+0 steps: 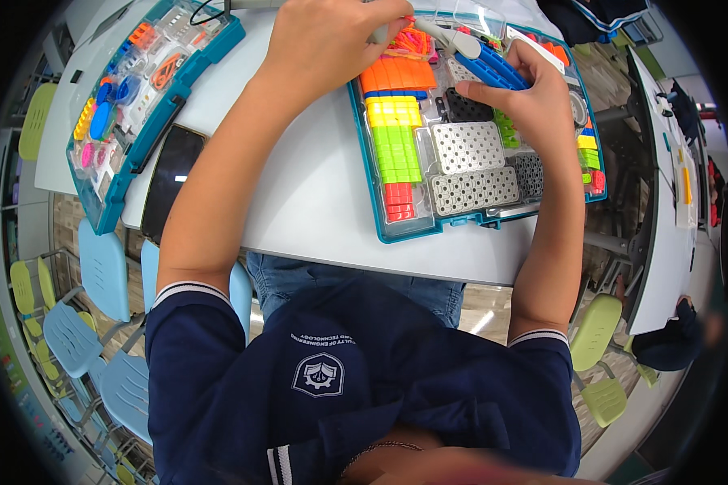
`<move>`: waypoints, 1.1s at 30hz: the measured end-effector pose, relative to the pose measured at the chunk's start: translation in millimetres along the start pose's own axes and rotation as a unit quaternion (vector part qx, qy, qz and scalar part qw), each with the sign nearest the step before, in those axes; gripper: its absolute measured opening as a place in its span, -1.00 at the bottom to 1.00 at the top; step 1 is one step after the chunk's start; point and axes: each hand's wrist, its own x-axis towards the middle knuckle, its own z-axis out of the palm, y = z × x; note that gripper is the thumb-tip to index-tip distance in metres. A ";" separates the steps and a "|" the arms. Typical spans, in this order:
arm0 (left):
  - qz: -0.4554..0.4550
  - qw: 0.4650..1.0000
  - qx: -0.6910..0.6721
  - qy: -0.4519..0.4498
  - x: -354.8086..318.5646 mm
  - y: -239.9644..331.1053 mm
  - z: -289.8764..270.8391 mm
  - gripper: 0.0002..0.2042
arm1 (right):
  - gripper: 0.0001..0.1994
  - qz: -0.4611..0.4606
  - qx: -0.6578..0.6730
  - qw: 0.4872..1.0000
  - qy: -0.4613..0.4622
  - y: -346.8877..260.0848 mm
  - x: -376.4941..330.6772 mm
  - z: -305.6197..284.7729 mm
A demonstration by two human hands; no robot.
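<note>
My right hand (538,101) grips a plastic piece with a ribbed blue body (493,66) and a curved grey end (449,36), above an open parts case. Beside that grey end, my left hand (323,48) has its fingertips closed in a pinch. What they hold is mostly hidden; a bit of grey shows between them. The teal case (396,234) is filled with sorted construction parts. Orange pieces (396,74), yellow blocks (394,111), green blocks (396,153) and red blocks (399,200) line its left side. Grey perforated plates (467,147) lie in its middle.
Another teal tray (129,174) of mixed small parts sits at the left of the white table (299,194). A black phone-like slab (172,182) lies next to it, under my left forearm. Blue chairs (105,271) and green chairs (597,331) stand around.
</note>
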 end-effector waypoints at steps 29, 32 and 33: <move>0.060 0.997 0.028 0.026 5.4 -5.5 -7.9 -0.89 | -0.31 -0.012 -0.151 0.987 0.048 10.1 0.9 -17.3; 0.053 0.998 0.030 0.007 4.0 -5.1 -5.6 -0.85 | -0.29 -0.032 -0.159 0.985 0.062 10.7 1.0 -17.2; 0.050 0.998 0.031 0.002 4.1 -5.1 -4.1 -0.83 | -0.28 -0.041 -0.167 0.983 0.066 11.1 1.5 -16.8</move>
